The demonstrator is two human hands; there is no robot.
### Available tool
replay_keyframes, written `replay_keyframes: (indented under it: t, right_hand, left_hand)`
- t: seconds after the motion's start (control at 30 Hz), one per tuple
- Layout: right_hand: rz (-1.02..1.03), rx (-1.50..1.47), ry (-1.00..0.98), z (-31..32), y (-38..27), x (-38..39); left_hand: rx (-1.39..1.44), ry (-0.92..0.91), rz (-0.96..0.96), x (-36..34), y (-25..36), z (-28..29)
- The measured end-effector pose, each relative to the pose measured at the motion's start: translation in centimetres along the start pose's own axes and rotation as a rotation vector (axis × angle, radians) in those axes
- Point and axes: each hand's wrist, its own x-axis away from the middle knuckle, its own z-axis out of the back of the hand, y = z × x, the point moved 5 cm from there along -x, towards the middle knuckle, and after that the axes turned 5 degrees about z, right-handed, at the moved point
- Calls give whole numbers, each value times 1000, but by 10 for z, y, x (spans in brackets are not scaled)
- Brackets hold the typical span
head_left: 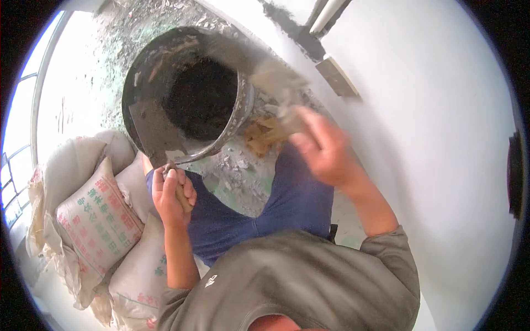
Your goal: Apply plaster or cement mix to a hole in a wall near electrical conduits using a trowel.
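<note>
My left hand point(174, 196) is closed round the pale handle of a broad-bladed trowel point(157, 129). That flat grey blade reaches over the near left rim of a large black bucket point(247, 102), whose inside is coated with grey residue around a dark bottom. To the right of the bucket, my right hand point(326, 149) grips a second trowel point(279, 77). Motion smears this tool, so its exact shape is hard to read; its blade extends toward the bucket's right rim. The bucket's mouth is tilted toward me, in front of my knees.
Several filled white sacks point(99, 218) with printing are piled on the left. A white wall point(430, 138) runs along the right, with an electrical box point(337, 76) and a grey patched channel. Rubble and a yellowish-brown scrap point(260, 137) lie on the dusty floor point(237, 185).
</note>
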Motion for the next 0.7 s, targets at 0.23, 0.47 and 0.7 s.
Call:
replay_keyframes:
  t: [0.23, 0.47, 0.7]
  right_hand:
    - [-524, -58, -105, -24, 95, 46]
    - [-1173, -1194, 32, -136, 172, -19]
    - [-1110, -1633, 168, -225, 233, -56]
  left_hand:
    - [-166, 123, -211, -4, 0, 20]
    - [-187, 125, -359, -31, 16, 14]
    - [-300, 157, -344, -31, 20, 10]
